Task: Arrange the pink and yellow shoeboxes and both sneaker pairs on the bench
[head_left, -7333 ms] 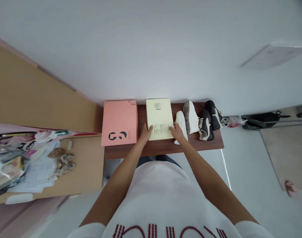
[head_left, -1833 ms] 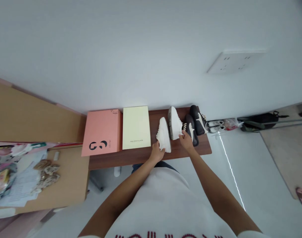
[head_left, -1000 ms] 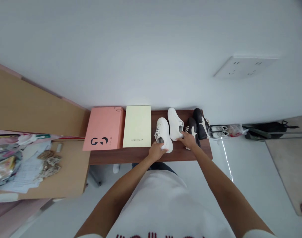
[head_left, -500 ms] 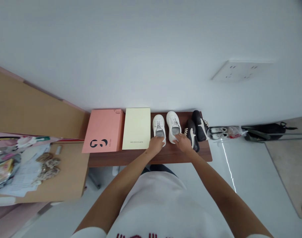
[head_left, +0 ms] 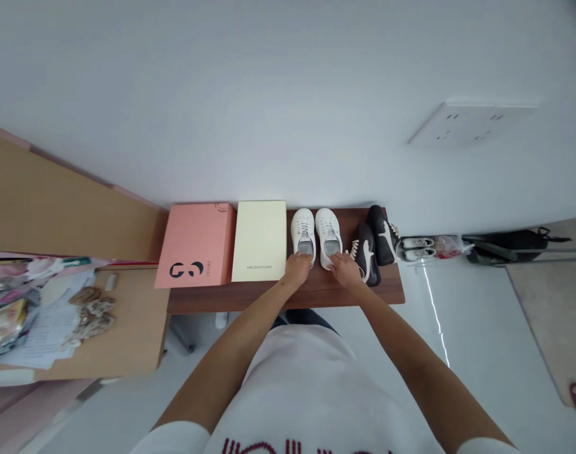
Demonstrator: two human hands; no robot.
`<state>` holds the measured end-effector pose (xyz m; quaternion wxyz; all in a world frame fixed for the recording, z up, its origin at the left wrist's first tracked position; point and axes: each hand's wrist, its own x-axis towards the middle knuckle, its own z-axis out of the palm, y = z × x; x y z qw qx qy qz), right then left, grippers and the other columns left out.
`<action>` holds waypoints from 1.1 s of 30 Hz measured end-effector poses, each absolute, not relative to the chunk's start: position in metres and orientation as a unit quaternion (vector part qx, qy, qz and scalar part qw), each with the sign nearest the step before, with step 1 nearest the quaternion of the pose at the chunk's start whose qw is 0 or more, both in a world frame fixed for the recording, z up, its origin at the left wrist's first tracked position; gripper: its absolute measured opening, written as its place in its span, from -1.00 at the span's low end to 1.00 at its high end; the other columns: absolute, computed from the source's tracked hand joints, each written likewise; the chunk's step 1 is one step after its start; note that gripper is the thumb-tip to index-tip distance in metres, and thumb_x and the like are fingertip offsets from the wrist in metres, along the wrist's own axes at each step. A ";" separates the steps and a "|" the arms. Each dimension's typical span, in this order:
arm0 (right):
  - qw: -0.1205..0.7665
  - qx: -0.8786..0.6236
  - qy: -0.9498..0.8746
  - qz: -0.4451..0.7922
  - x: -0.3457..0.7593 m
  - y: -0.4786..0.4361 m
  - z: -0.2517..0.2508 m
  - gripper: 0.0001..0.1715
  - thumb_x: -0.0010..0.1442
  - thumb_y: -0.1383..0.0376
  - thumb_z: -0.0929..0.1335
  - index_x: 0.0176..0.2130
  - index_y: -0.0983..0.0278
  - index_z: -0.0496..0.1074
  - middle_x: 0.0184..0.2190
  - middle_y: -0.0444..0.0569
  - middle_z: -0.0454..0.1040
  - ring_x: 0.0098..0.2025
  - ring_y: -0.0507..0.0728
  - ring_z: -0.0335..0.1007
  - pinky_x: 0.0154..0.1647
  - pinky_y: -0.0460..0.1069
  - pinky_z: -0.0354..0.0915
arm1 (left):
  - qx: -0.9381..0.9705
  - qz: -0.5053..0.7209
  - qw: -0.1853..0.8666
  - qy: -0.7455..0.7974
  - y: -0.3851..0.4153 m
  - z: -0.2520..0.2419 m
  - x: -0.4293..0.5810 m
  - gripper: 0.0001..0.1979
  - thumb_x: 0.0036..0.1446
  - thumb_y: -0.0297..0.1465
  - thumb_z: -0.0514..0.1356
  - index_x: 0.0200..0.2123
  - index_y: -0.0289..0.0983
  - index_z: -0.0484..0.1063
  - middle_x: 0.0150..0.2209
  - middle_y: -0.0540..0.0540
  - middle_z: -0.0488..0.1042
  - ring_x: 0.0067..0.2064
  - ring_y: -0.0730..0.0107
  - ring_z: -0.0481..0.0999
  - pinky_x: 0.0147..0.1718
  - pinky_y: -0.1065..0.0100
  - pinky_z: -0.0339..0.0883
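Note:
Two white sneakers stand side by side on a brown wooden shelf top (head_left: 316, 297), toes toward the wall. My left hand (head_left: 297, 270) grips the heel of the left white sneaker (head_left: 303, 227). The heel of the right white sneaker (head_left: 328, 230) is pinched in my right hand (head_left: 345, 271). Just right of that hand lie a black sneaker with white laces (head_left: 366, 252) and a second black sneaker (head_left: 383, 236), close together. To the left of the white pair sits a pale yellow box (head_left: 259, 239), with a pink box (head_left: 196, 243) beyond it.
A desk (head_left: 132, 328) with papers and hair scrunchies (head_left: 93, 312) adjoins the shelf at the left. The wall (head_left: 288, 113) behind carries a socket plate (head_left: 474, 123). More shoes (head_left: 418, 249) and a black bag (head_left: 510, 243) are on the right.
The two white sneakers have come closer together and their toes now line up evenly near the wall. Both hands moved along with them. The camera view has shifted slightly.

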<state>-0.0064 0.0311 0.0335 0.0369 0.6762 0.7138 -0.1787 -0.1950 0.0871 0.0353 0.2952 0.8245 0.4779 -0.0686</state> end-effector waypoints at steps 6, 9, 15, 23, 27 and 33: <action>0.038 0.675 0.714 -0.183 -0.008 0.032 0.027 -0.83 0.36 0.26 0.32 -0.14 0.24 0.51 -0.06 0.13 0.54 -0.02 0.27 0.38 -0.05 0.06 0.24 | 0.796 -0.057 0.330 0.505 0.088 0.032 -0.196 -0.84 0.28 -0.43 0.17 -0.14 -0.26 0.54 -0.12 -0.28 0.58 0.10 0.00 0.44 0.11 0.13 0.25; 0.037 0.678 0.709 -0.192 -0.009 0.031 0.024 -0.82 0.37 0.26 0.32 -0.12 0.23 0.52 -0.05 0.13 0.54 -0.02 0.26 0.38 -0.05 0.07 0.24 | 0.806 -0.071 0.318 0.495 0.087 0.031 -0.198 -0.83 0.29 -0.42 0.15 -0.14 -0.26 0.54 -0.13 -0.28 0.58 0.09 0.00 0.44 0.11 0.14 0.26; 0.043 0.682 0.702 -0.200 -0.012 0.028 0.021 -0.81 0.38 0.25 0.31 -0.11 0.24 0.52 -0.05 0.11 0.54 0.00 0.25 0.39 -0.02 0.05 0.25 | 0.807 -0.093 0.307 0.497 0.085 0.029 -0.199 -0.84 0.30 -0.40 0.15 -0.12 -0.22 0.53 -0.07 -0.23 0.58 0.14 0.03 0.40 0.11 0.17 0.25; -0.025 0.685 0.701 -0.198 -0.007 0.019 0.029 -0.69 0.42 0.21 0.25 -0.06 0.25 0.54 -0.05 0.13 0.53 0.00 0.24 0.39 0.05 0.05 0.24 | 0.816 -0.076 0.288 0.495 0.082 0.042 -0.198 -0.77 0.35 -0.35 0.11 -0.03 -0.28 0.49 -0.06 -0.29 0.56 0.15 -0.02 0.40 0.11 0.11 0.24; -0.087 0.695 0.691 -0.178 0.005 0.017 0.037 -0.64 0.43 0.20 0.21 -0.02 0.27 0.53 -0.05 0.15 0.52 0.02 0.26 0.38 0.10 0.05 0.23 | 0.819 -0.028 0.303 0.487 0.078 0.052 -0.183 -0.74 0.35 -0.39 0.08 0.03 -0.26 0.47 -0.03 -0.27 0.55 0.14 0.00 0.39 0.15 0.09 0.21; -0.130 0.759 0.619 -0.156 0.050 0.007 0.043 -0.61 0.44 0.21 0.18 0.01 0.26 0.50 -0.03 0.15 0.51 0.03 0.27 0.37 0.08 0.05 0.24 | 0.830 0.003 0.382 0.406 0.055 0.048 -0.129 -0.74 0.31 -0.45 0.11 0.01 -0.23 0.49 -0.06 -0.21 0.57 0.09 0.06 0.45 0.15 0.13 0.25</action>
